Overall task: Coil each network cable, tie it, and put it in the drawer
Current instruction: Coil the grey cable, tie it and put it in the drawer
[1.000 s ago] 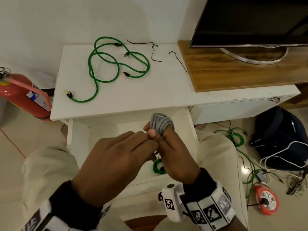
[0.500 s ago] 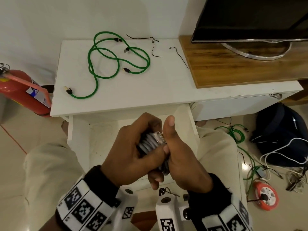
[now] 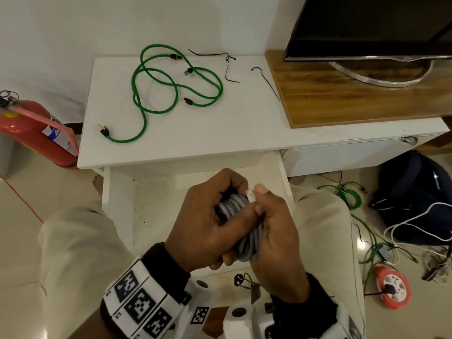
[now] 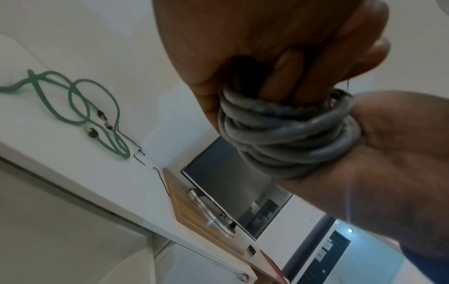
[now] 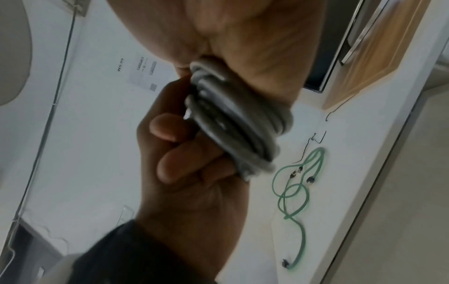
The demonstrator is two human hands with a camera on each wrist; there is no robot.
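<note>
Both hands hold a coiled grey network cable [image 3: 241, 223] [image 4: 282, 138] [image 5: 238, 126] above the open white drawer [image 3: 151, 206]. My left hand [image 3: 210, 216] grips the coil from the left, fingers curled round its strands. My right hand [image 3: 271, 223] grips it from the right, thumb beside the clear plug [image 3: 250, 193] at the top. Loose green network cables [image 3: 171, 91] [image 4: 82, 107] [image 5: 294, 190] lie uncoiled on the white cabinet top [image 3: 220, 128]. Thin black wire ties [image 3: 230, 69] rest behind them, another tie [image 3: 266, 81] to the right.
A TV [image 3: 367, 28] stands on a wooden board [image 3: 342, 96] at the right. A red fire extinguisher [image 3: 31, 128] lies at the left. On the floor to the right are tangled cables [image 3: 349, 196], a dark bag [image 3: 415, 192] and an orange cable reel [image 3: 391, 287].
The hands drew the grey coil down and closer to me. The left hand now wraps round the coil, and the right thumb has shifted beside the plug.
</note>
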